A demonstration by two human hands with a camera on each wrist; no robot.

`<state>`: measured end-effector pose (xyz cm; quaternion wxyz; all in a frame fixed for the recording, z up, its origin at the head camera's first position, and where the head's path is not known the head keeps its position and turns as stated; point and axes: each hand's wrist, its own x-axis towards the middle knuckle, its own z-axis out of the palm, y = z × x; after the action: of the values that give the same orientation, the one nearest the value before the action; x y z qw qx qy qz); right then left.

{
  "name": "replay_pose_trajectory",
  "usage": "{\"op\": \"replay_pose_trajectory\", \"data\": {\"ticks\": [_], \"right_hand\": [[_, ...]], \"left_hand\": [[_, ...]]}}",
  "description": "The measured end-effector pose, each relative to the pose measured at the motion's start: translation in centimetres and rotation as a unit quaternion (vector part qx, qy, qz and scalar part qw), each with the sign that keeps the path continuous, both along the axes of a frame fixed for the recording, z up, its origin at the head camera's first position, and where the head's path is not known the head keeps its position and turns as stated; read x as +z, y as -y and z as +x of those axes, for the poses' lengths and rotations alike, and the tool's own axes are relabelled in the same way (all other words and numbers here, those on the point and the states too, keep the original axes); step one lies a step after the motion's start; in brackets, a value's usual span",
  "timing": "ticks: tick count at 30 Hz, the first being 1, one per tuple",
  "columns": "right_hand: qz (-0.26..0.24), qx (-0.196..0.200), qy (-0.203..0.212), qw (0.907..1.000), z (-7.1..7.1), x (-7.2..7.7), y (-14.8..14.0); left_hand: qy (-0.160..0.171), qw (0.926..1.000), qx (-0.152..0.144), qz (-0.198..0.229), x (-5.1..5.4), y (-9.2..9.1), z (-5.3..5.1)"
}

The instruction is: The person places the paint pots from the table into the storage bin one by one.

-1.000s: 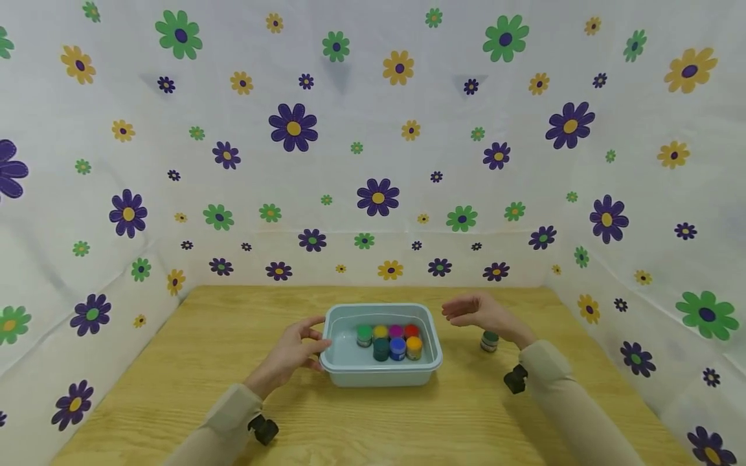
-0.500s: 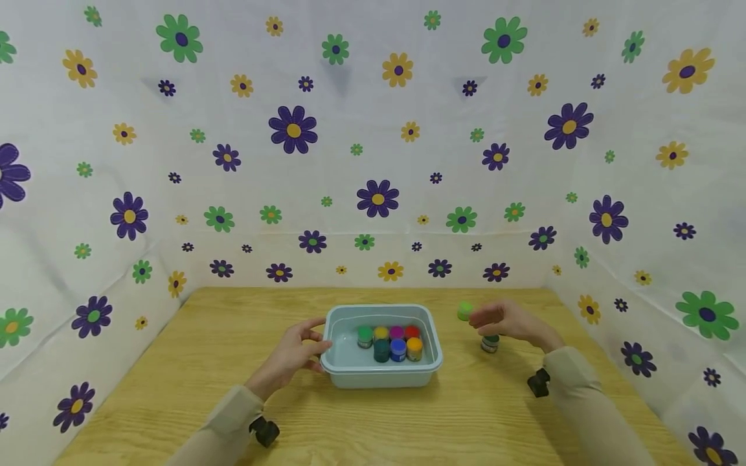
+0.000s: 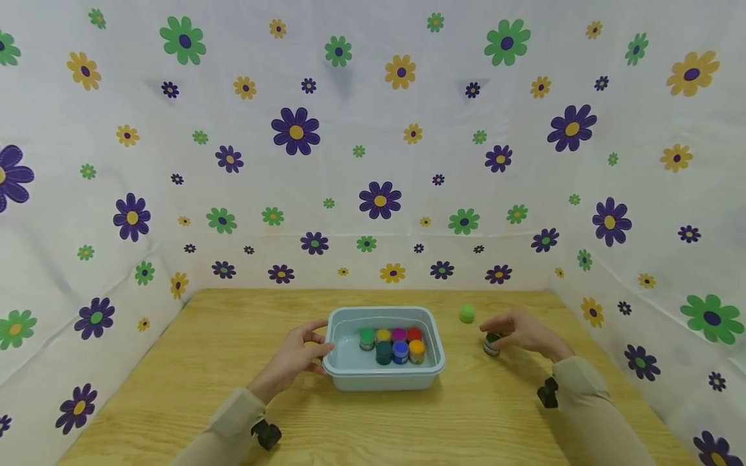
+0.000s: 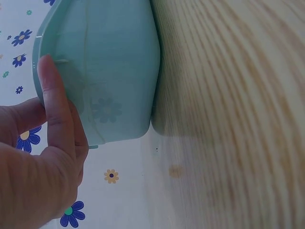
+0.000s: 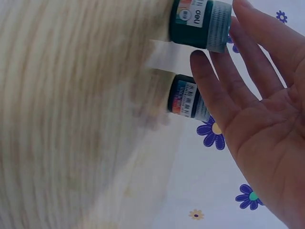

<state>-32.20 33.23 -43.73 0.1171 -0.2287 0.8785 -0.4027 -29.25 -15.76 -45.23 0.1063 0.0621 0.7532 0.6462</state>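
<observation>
My left hand (image 3: 296,355) grips the left rim of a pale blue tub (image 3: 386,382), thumb over the edge and fingers against the outer wall. The left wrist view shows that hand (image 4: 52,138) on the tub's side (image 4: 114,62). Several capped paint jars stand inside, to the right. My right hand (image 3: 527,333) hovers around a dark green jar (image 3: 491,347) on the table. In the right wrist view the hand (image 5: 271,105) has its fingers spread beside the cap of the green jar (image 5: 195,24), with no clear grip; a second jar (image 5: 183,97) stands beyond.
A light green jar (image 3: 467,314) stands behind and left of the right hand, to the right of the tub. The wooden table (image 3: 280,427) meets flower-patterned white sheeting (image 3: 332,162) at the back and sides.
My right hand has moved right and down to the dark green jar, uncovering the light green one. My left hand and the tub hold their place.
</observation>
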Motion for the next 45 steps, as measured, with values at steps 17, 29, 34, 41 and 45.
{"op": "replay_pose_trajectory", "data": {"ticks": [17,29,34,41,45], "right_hand": [[0.050,0.001,-0.007,0.9987,-0.5,-0.8,0.4],[0.000,-0.035,0.060,0.9976,0.6,-0.2,2.1],[-0.028,-0.022,0.069,0.9970,0.6,0.1,3.7],[-0.065,-0.016,0.059,0.9960,0.0,0.4,5.2],[-0.112,-0.015,0.071,0.9911,0.1,0.7,6.1]], "left_hand": [[0.000,1.0000,0.004,0.002,0.3,-0.1,0.1],[0.003,1.0000,-0.007,-0.005,0.4,-0.3,-0.2],[0.000,0.9999,-0.012,-0.007,0.5,-0.2,0.0],[0.005,0.9999,-0.008,0.010,0.4,-0.2,0.4],[0.006,0.9998,-0.006,0.020,0.2,-0.1,0.4]]}}
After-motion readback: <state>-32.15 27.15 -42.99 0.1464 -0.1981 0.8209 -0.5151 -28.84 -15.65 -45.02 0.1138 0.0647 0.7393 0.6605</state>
